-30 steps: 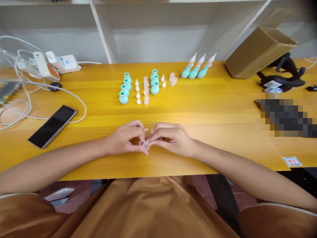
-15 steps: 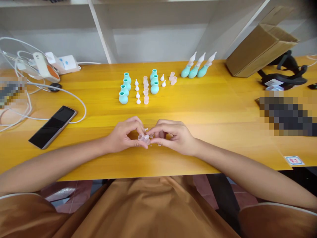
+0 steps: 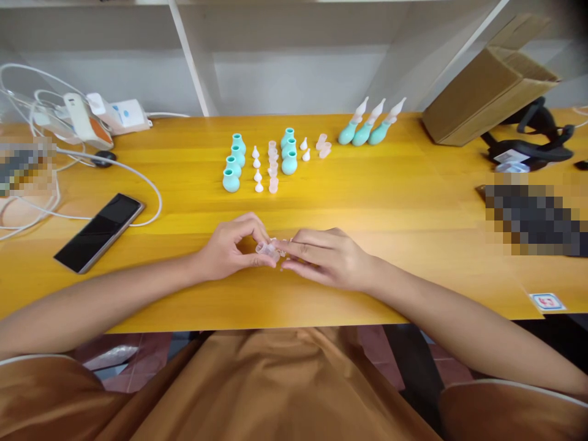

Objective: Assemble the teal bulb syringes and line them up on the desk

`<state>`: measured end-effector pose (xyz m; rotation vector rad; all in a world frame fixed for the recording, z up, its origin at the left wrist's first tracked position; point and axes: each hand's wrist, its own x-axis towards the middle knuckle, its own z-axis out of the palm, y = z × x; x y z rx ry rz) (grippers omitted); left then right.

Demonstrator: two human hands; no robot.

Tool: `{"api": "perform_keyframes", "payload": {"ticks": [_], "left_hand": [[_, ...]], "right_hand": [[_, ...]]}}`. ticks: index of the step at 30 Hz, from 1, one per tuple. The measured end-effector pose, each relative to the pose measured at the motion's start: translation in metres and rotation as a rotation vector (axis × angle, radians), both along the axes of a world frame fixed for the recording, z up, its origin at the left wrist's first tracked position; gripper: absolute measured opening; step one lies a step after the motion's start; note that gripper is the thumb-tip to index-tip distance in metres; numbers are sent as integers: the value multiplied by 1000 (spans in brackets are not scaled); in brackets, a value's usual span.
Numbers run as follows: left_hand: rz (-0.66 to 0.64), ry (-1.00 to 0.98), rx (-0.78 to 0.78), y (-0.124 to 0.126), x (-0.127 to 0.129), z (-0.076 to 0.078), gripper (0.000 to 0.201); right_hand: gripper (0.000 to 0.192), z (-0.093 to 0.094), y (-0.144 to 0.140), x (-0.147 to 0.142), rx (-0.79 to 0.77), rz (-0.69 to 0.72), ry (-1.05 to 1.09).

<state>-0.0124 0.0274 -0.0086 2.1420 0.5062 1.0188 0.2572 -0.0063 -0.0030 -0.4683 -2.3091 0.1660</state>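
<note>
R hand (image 3: 328, 257) flatter vs. before, fingers straighter, thumb-index gap narrowed; L hand (image 3: 233, 248) w/ clear plastic connector (image 3: 267, 250) slightly fwd.

Bright light leaves a pale sheen on the worktop (image 3: 413, 226) right of centre, while the shelf (image 3: 294, 30) dims toward its top. Wide-angle distortion slants the sides; fine detail is slightly soft.

A glossy yellow-brown desk (image 3: 390, 208) stands before pale shelving (image 3: 298, 79), above reddish floor tiles (image 3: 377, 352).
</note>
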Motion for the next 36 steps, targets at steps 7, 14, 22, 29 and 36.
{"api": "perform_keyframes", "payload": {"ticks": [7,14,22,29,36], "left_hand": [[2,5,15,0,0,1,33],[-2,11,22,-1,0,2,33],[15,33,-58,0,-1,-1,35],[68,118,-90,-2,-1,0,47],[50,144,-173,-4,-1,1,43]], "right_hand": [[50,2,-2,0,125,-30,-73],[46,5,-3,-1,187,-23,-95],[41,4,1,0,-273,7,106],[49,-5,-2,-11,-568,86,191],[27,-4,-6,-17,-671,22,233]]}}
